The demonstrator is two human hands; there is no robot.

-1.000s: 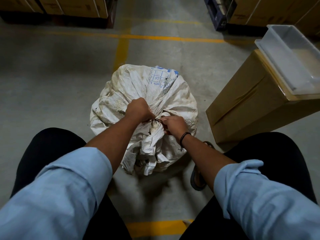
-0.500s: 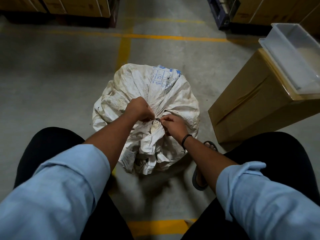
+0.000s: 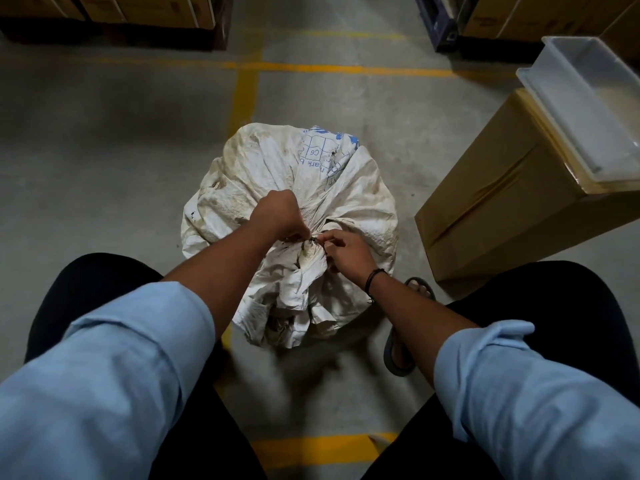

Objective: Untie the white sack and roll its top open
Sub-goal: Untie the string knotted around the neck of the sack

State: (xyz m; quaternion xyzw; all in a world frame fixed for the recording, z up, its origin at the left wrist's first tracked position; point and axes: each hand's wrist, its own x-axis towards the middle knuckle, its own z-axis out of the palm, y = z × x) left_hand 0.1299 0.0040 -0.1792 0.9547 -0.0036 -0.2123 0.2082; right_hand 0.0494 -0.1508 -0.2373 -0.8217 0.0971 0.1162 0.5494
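A dirty white woven sack (image 3: 363,195) with blue print stands on the concrete floor between my knees. Its top is bunched into a neck (image 3: 310,261) that leans toward me, bound by a thin dark tie (image 3: 313,240). My left hand (image 3: 277,214) is a fist gripping the gathered fabric just left of the tie. My right hand (image 3: 343,249) pinches the tie from the right with thumb and forefinger. The knot itself is mostly hidden between my fingers.
A tall cardboard box (image 3: 498,216) stands at the right with a clear plastic tray (image 3: 585,98) on top. My sandalled foot (image 3: 403,344) is beside the sack. Stacked cartons (image 3: 145,8) line the back. Yellow lines (image 3: 246,95) mark the floor.
My right hand's fingers have shifted slightly at the tie, the forefinger now stretched toward the knot. The left fist stays put on the neck. The sack remains tied.
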